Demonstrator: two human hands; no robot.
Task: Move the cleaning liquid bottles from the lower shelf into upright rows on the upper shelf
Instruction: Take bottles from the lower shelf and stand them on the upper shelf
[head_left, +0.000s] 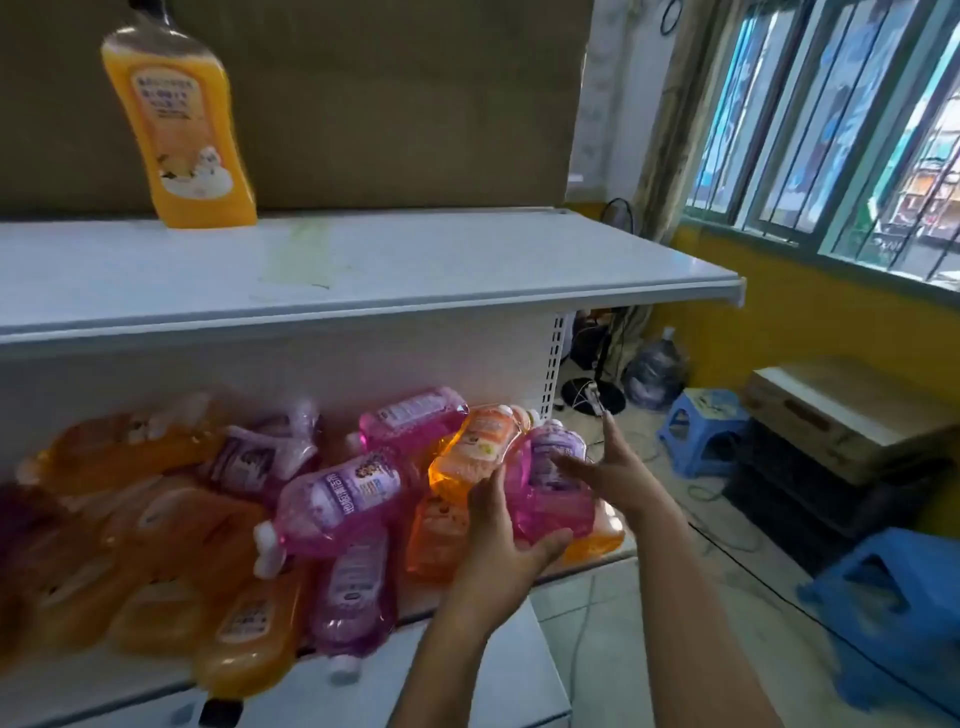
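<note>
I am standing at a white shop shelf, looking down at my two bare hands. On the lower shelf (467, 618) lies a jumbled heap of cleaning liquid bottles, orange and pink, all on their sides and overlapping. My left hand (501, 545) curls under and around the base of a pink bottle (550, 499) at the right end of the heap, so that grip is holding it. My right hand (605, 467) rests against the front of the same bottle with fingers fairly straight and spread, a wide grip steadying rather than clasping. An orange bottle (475, 454) lies touching the pink one on its left.

The upper shelf (363, 270) carries just one upright orange bottle (182, 130) at the back left; the rest of its white surface shows a faint stain.

I judge this to be the pick-up step, early in the task. Next I must lift the pink bottle free without dragging its neighbours, turn it cap-up, and stand it beside the upright one.
</note>
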